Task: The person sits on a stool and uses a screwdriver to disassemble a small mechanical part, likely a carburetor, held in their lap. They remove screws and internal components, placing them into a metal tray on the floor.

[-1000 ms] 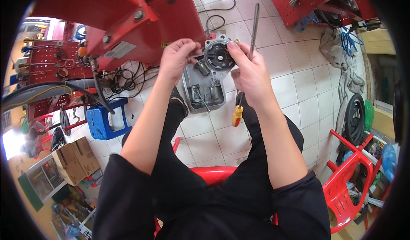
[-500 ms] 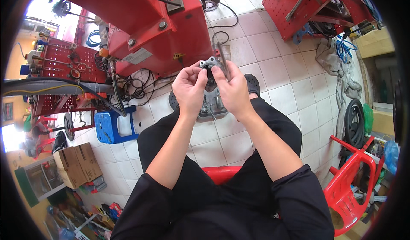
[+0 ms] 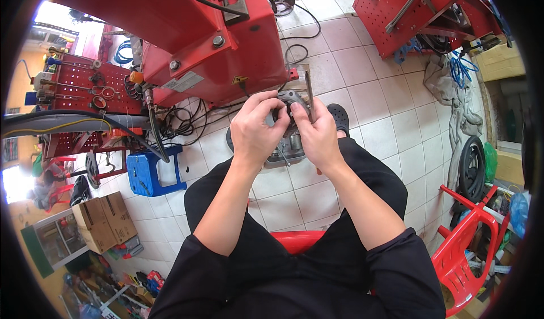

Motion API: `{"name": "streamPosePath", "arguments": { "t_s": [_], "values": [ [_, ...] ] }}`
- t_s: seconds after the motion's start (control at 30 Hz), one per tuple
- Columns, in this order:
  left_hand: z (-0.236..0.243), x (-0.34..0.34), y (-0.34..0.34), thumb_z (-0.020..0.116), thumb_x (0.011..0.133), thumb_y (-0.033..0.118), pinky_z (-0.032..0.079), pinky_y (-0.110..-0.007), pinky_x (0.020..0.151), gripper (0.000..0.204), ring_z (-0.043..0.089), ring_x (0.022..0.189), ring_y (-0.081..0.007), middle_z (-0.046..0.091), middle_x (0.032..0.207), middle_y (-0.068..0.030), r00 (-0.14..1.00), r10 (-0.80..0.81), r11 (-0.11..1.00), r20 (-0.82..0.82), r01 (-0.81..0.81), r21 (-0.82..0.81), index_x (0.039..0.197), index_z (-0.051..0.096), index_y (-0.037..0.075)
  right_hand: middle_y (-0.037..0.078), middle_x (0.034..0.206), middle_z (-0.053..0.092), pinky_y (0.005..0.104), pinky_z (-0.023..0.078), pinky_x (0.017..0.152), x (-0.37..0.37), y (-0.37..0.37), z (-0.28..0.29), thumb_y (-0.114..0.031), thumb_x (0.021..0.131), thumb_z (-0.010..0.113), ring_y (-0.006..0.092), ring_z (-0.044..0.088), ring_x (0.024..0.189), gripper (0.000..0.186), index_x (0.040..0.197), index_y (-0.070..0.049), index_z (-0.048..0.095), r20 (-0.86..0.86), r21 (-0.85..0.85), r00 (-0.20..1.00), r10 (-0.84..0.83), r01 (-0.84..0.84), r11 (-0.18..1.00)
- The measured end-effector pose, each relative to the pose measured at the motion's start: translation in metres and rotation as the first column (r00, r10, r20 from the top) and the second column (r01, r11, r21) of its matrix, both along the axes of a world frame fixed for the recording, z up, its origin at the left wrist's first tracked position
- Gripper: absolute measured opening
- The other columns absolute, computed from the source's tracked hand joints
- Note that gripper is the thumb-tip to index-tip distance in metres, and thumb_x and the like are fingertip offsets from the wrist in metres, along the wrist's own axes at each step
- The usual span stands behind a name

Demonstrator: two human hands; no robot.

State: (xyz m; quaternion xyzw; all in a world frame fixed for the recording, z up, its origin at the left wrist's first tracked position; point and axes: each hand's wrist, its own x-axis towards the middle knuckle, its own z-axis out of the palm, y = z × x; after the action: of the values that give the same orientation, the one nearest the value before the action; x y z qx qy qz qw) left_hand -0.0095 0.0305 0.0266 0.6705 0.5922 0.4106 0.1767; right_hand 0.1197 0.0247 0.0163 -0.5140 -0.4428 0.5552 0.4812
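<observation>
A grey metal housing [image 3: 292,96] with a dark round middle is held up between my hands. My right hand [image 3: 318,134] grips it with the thumb across its face. A slim dark metal tool [image 3: 309,86] also stands up from that hand, its kind not clear. My left hand [image 3: 258,125] is closed in a pinch at the housing's left side; whatever is between its fingertips is hidden. Below, a grey tray [image 3: 276,161] on the floor holds metal parts, including a thin rod [image 3: 283,154] with a rounded end.
A large red machine [image 3: 249,52] stands ahead, with black cables [image 3: 195,120] around its foot. To the left is a blue stool [image 3: 144,174], and farther back are cardboard boxes [image 3: 102,222]. A red tool cart [image 3: 396,18] stands far right, a red plastic chair [image 3: 462,256] nearer.
My left hand has lifted its fingers and curled them into a raised pinch beside the housing. The right hand and the housing have shifted slightly right and nearer.
</observation>
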Motion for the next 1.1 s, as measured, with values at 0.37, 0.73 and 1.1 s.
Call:
{"name": "streamPosePath", "arguments": {
  "t_s": [0.37, 0.73, 1.1],
  "values": [
    [0.001, -0.005, 0.002, 0.069, 0.068, 0.003, 0.054, -0.029, 0.066, 0.013, 0.067, 0.08, -0.0207, 0.065, 0.099, -0.0104, 0.998, -0.045, 0.995, 0.043, 0.049, -0.082, 0.081, 0.068, 0.004, 0.006, 0.076, 0.064, 0.0246, 0.047, 0.062, 0.001, 0.001, -0.009, -0.023, 0.092, 0.055, 0.0072, 0.057, 0.069, 0.026, 0.098, 0.002, 0.056, -0.044, 0.007, 0.999, 0.005, -0.005, 1.0],
    [0.002, -0.006, 0.002, 0.069, 0.069, 0.0, 0.053, -0.025, 0.062, 0.032, 0.064, 0.078, -0.0143, 0.063, 0.1, -0.0113, 0.972, -0.01, 0.986, 0.233, 0.049, -0.161, 0.1, 0.059, 0.0, 0.005, 0.081, 0.063, 0.0238, 0.045, 0.066, 0.0, 0.001, -0.009, -0.021, 0.094, 0.053, 0.0072, 0.055, 0.073, 0.024, 0.099, 0.002, 0.056, -0.083, 0.024, 0.996, 0.019, -0.017, 1.0],
    [0.0, -0.001, -0.001, 0.065, 0.072, 0.01, 0.05, -0.026, 0.059, 0.039, 0.061, 0.076, -0.0154, 0.062, 0.1, -0.0084, 0.888, 0.005, 0.957, 0.46, 0.129, -0.259, 0.109, 0.054, 0.002, 0.003, 0.082, 0.059, 0.0225, 0.043, 0.067, 0.005, 0.002, 0.004, -0.021, 0.094, 0.052, 0.0057, 0.051, 0.075, 0.025, 0.1, 0.002, 0.056, -0.104, -0.02, 0.994, 0.036, -0.038, 0.999]
  ]
}}
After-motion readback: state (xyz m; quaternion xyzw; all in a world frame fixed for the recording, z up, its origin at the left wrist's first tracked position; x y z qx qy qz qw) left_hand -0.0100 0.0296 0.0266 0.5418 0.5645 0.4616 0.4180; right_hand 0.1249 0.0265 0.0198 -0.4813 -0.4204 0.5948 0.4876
